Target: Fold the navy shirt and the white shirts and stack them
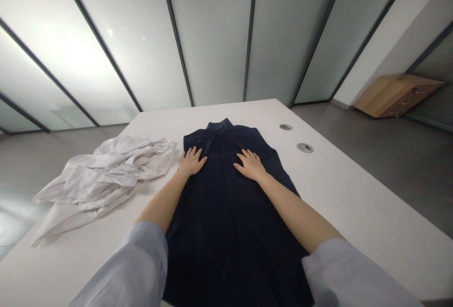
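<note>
A dark navy garment with a stand-up collar and a buttoned front [226, 212] lies face up and spread out, its collar at the far end. No sleeves show beyond its shoulders. My left hand [191, 161] rests flat on the left chest side, fingers spread, close to the garment's left edge. On the right chest side my right hand [250, 165] lies flat too, with its fingers apart. Neither hand grips the cloth. Both forearms reach across the lower part of the garment and cover some of its edges.
Crumpled white cloth [109, 175] lies left of the garment, partly over the edge of the white table [339, 194]. Two round cable grommets [305, 148] are set in the tabletop at right. Frosted glass panels [215, 33] stand behind. A wooden cabinet [392, 95] is at far right.
</note>
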### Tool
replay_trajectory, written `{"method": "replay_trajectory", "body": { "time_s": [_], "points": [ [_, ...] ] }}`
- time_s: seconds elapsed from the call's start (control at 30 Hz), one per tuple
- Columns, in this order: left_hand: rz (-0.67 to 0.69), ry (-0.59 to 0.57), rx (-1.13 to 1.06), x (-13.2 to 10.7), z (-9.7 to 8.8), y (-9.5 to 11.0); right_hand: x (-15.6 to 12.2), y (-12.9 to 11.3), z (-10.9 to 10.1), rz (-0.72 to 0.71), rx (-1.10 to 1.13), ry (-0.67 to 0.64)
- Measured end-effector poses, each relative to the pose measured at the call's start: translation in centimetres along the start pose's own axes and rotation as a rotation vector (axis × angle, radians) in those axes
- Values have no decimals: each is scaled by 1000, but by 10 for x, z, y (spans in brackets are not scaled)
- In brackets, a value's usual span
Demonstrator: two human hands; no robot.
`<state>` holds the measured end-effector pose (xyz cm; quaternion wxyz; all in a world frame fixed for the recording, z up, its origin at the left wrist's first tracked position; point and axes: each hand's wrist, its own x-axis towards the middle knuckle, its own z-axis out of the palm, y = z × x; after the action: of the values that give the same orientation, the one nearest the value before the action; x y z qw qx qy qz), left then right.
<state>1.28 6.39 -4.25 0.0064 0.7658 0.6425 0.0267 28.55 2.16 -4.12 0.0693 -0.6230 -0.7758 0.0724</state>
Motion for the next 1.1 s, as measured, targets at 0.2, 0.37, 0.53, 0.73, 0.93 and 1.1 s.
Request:
{"method": "replay_trajectory", "body": {
  "time_s": [0.2,0.37,0.53,0.73,0.93,1.1],
  "points": [
    [-31,32,48,-2,-9,-2,-1,-1,1,4,-4,7],
    [85,142,40,-14,-5,22,1,0,1,46,-17,167],
    [-22,11,-4,-13,-1,26,4,12,0,139,-41,195],
    [-26,-26,30,-11,-1,25,6,12,3,194,-85,-39],
    [10,-54,42,-26,-2,24,-11,4,-16,149,-155,-100],
    [102,-41,-25,-22,-13,12,4,21,-49,34,-185,-90]
  ]
}}
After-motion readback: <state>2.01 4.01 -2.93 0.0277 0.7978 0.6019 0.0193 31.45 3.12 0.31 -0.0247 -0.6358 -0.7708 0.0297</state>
